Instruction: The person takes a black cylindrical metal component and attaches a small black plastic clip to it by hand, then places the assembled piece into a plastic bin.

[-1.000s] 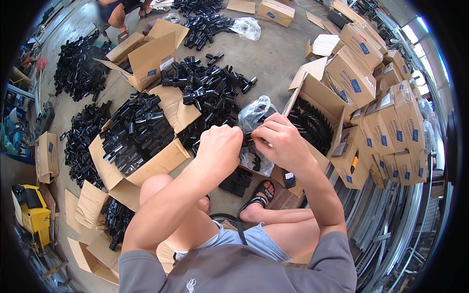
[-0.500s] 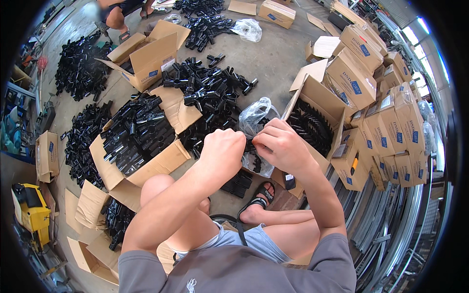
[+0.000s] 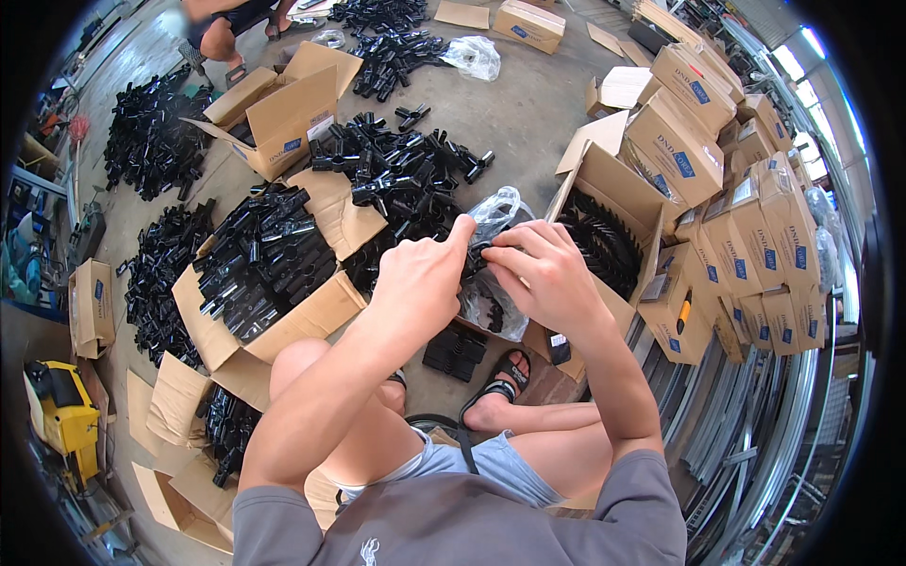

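Note:
In front of my chest, both hands meet over a clear plastic bag (image 3: 497,209). Between them is a small glossy black part (image 3: 479,253), mostly covered by my fingers. My left hand (image 3: 420,281) is curled against it with the forefinger stretched out. My right hand (image 3: 545,274) pinches the part's other side between thumb and fingertips. Below, more of the bag lies over dark ring-like pieces. A row of black parts (image 3: 455,352) rests on the floor by my right sandal (image 3: 508,375). An open carton (image 3: 604,170) with stacked black pieces stands just right of my right hand.
Piles of black parts (image 3: 156,132) cover the floor ahead and to the left. One open carton (image 3: 307,307) is full of them. Sealed cartons (image 3: 679,156) are stacked on the right, above long metal profiles (image 3: 746,443). Another person (image 3: 222,42) crouches at the far left.
My left forefinger has straightened from a closed fist, and my right fingers have spread a little. The hands have drawn slightly apart, showing more of the black part.

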Action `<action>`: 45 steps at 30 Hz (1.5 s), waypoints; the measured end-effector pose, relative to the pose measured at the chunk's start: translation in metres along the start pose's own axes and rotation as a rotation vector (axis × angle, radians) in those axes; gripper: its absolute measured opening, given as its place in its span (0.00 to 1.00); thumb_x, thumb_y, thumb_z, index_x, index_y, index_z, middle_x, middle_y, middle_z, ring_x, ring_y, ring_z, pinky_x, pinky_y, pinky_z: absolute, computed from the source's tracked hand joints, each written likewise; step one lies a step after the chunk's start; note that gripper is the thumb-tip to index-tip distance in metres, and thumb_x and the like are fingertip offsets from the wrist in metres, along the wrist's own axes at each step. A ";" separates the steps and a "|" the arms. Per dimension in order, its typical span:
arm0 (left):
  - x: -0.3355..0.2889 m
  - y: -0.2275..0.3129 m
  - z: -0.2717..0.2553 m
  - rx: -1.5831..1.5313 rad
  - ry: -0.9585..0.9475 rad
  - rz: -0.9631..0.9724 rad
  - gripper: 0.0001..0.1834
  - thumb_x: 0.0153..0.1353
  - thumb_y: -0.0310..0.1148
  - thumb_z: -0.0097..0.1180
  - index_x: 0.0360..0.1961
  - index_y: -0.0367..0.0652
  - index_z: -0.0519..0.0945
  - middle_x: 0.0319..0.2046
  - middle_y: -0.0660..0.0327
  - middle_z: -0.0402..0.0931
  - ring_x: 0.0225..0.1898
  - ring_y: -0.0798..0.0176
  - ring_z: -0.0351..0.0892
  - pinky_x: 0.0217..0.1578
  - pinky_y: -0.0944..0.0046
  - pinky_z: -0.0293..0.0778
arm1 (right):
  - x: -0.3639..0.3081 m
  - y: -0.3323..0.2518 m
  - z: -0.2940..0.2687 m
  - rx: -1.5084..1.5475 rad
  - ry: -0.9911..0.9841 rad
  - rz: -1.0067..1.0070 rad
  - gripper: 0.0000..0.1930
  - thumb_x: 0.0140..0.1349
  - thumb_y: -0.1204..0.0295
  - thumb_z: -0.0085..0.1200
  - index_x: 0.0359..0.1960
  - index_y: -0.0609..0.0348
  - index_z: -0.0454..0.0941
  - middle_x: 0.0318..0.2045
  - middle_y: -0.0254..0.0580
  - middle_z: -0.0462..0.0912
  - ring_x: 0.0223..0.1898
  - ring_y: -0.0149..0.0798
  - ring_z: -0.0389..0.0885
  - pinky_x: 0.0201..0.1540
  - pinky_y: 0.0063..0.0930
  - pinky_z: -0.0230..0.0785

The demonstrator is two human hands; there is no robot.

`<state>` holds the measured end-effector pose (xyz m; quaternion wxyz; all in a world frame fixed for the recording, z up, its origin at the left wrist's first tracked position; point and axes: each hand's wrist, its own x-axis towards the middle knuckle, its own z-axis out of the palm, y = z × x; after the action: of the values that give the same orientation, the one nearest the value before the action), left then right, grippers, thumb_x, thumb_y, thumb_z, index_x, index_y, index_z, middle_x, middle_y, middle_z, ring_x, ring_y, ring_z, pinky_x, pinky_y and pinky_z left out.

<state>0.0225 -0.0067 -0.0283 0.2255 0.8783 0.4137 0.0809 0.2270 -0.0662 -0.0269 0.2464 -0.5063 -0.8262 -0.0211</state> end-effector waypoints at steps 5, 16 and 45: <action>0.001 -0.001 -0.012 -0.112 0.051 0.016 0.32 0.57 0.26 0.70 0.61 0.52 0.68 0.28 0.48 0.83 0.35 0.39 0.85 0.34 0.42 0.75 | 0.002 0.003 0.004 0.010 0.089 0.061 0.11 0.58 0.72 0.67 0.43 0.55 0.88 0.44 0.38 0.86 0.50 0.43 0.83 0.55 0.39 0.72; -0.003 0.019 -0.033 -0.525 0.015 0.069 0.33 0.58 0.22 0.71 0.65 0.53 0.77 0.43 0.49 0.89 0.37 0.55 0.88 0.41 0.60 0.79 | -0.020 0.015 0.013 1.457 0.441 0.653 0.25 0.70 0.69 0.65 0.66 0.62 0.75 0.55 0.42 0.85 0.54 0.32 0.83 0.59 0.30 0.78; -0.007 0.030 -0.025 -0.661 -0.073 0.116 0.36 0.60 0.19 0.69 0.69 0.51 0.75 0.53 0.56 0.86 0.47 0.73 0.82 0.48 0.65 0.79 | -0.031 0.000 0.002 1.433 0.624 0.710 0.20 0.69 0.72 0.66 0.61 0.62 0.79 0.49 0.38 0.87 0.48 0.29 0.86 0.50 0.26 0.82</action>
<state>0.0309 -0.0205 0.0080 0.5077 0.7822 0.3061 0.1918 0.2379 -0.0917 -0.0418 0.7147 -0.4279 -0.3272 0.4460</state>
